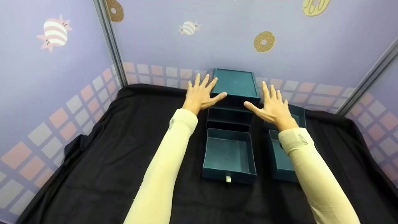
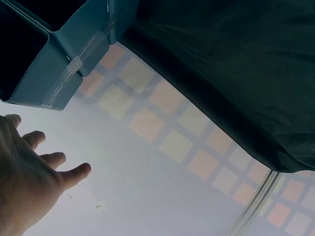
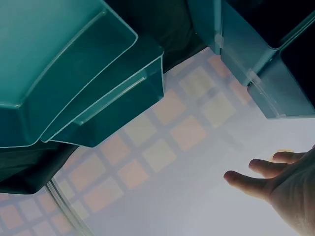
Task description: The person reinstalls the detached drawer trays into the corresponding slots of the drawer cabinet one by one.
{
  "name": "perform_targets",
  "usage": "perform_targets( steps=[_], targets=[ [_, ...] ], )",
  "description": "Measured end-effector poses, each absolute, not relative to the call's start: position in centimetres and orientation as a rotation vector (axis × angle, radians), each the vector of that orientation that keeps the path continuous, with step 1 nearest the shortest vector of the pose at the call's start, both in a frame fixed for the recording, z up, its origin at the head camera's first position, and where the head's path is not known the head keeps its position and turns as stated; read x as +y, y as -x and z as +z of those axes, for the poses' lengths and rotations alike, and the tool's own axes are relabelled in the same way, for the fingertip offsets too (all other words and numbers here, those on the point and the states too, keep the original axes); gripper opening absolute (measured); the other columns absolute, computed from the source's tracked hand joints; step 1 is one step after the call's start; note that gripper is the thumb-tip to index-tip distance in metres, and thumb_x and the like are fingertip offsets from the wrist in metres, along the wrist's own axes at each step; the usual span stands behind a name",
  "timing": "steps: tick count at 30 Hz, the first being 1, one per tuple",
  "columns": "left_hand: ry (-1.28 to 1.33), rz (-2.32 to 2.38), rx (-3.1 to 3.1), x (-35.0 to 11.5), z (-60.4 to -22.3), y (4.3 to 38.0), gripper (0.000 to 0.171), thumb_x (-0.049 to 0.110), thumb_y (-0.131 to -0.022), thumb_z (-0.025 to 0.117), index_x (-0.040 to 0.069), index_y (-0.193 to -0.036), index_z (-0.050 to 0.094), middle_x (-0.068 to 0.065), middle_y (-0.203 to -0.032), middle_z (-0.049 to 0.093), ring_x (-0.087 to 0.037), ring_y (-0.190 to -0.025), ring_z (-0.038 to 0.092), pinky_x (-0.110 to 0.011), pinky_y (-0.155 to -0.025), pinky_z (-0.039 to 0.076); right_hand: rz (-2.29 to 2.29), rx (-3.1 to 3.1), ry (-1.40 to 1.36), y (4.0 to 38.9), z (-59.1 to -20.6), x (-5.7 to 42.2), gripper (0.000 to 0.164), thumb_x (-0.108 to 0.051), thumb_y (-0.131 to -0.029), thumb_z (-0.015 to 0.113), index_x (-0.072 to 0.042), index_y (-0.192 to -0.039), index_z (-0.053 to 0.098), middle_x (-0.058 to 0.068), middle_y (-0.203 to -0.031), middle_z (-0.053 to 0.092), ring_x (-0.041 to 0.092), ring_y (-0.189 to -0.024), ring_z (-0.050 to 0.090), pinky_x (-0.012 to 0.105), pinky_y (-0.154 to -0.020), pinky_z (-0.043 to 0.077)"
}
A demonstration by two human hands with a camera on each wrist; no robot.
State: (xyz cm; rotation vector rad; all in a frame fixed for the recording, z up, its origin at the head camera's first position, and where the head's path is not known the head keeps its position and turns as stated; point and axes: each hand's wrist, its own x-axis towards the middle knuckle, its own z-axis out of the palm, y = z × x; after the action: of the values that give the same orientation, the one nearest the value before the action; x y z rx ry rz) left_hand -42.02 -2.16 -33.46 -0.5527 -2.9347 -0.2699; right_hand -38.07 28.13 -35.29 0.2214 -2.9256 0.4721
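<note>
Both hands hold nothing. My left hand (image 1: 200, 95) spreads its fingers beside the left edge of a teal stacked drawer organizer (image 1: 236, 83), overlapping that edge in the head view. On the other side, my right hand (image 1: 273, 107) is spread too, its thumb toward the organizer's front corner. Dark slots without drawers show in the organizer's front. Directly before it, a teal drawer (image 1: 229, 154) with a small pale pull tab (image 1: 228, 179) faces up. Clear tape (image 2: 74, 65) joins the stacked tiers in the left wrist view.
To the right, partly behind my right arm, lie more teal drawers (image 1: 281, 158), with others nested behind (image 3: 125, 93). Black cloth (image 1: 124, 149) covers the table. A patterned wall panel (image 1: 186, 46) stands close behind the organizer, with metal posts (image 1: 112, 43) at the corners.
</note>
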Motion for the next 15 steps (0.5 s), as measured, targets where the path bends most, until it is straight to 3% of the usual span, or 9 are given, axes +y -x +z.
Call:
perform_targets(
  steps=[9, 15],
  targets=[
    [0.649, -0.224, -2.912, -1.2, -33.6, 42.8, 0.092, 0.086, -0.099, 0.026, 0.031, -0.173, 0.014, -0.007, -0.180, 0.009, -0.032, -0.166, 0.005, -0.060, -0.132, 0.007, 0.453, -2.916, -0.252, 37.1, -36.5, 29.4, 0.116, -0.088, -0.092, 0.044, -0.022, -0.173, -0.006, 0.028, -0.175, 0.006, 0.057, -0.158, 0.010, 0.081, -0.119, 0.011],
    [0.704, -0.222, -2.908, -0.4, -33.8, 43.4, 0.089, 0.084, -0.100, 0.027, 0.034, -0.173, 0.013, -0.006, -0.180, 0.009, -0.029, -0.166, 0.004, -0.057, -0.133, 0.008, 0.461, -2.891, -0.275, 36.4, -37.0, 30.2, 0.115, -0.086, -0.092, 0.048, -0.022, -0.173, -0.004, 0.027, -0.175, 0.009, 0.057, -0.158, 0.012, 0.081, -0.119, 0.012]
  ],
)
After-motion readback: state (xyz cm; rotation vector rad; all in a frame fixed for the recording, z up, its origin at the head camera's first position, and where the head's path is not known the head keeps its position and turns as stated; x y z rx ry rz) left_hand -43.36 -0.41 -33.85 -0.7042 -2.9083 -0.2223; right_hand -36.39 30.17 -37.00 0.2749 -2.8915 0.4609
